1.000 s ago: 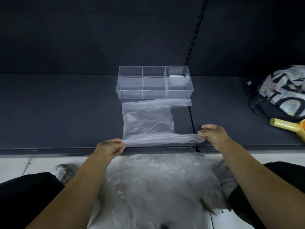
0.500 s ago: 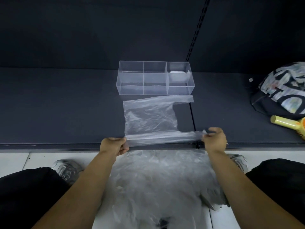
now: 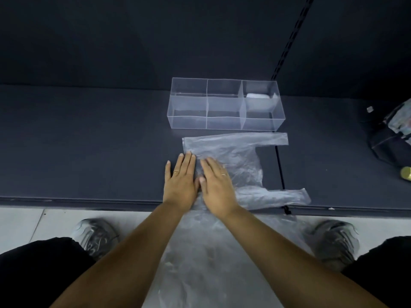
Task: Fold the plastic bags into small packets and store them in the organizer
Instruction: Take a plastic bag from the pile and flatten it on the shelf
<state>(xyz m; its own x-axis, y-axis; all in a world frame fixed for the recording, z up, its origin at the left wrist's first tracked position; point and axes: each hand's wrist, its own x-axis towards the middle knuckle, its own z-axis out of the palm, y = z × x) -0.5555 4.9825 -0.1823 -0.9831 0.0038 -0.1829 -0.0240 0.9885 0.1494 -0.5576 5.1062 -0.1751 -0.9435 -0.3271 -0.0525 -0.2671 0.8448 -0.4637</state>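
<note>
Both hands lie flat, fingers straight, gripping nothing. Left hand (image 3: 181, 181) rests at the left edge of the bag (image 3: 240, 161); right hand (image 3: 216, 185) presses on the bag just beside it. Bag lies flat on the shelf (image 3: 89, 141), long axis left-right, handles (image 3: 287, 195) pointing right of the hands. Organizer (image 3: 224, 124) sits beyond the fingertips, parallel to the bag; one packet (image 3: 258, 96) occupies its right rear compartment.

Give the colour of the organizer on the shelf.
Clear, colourless organizer; the dark shelf shows through. Best in the head view.
</note>
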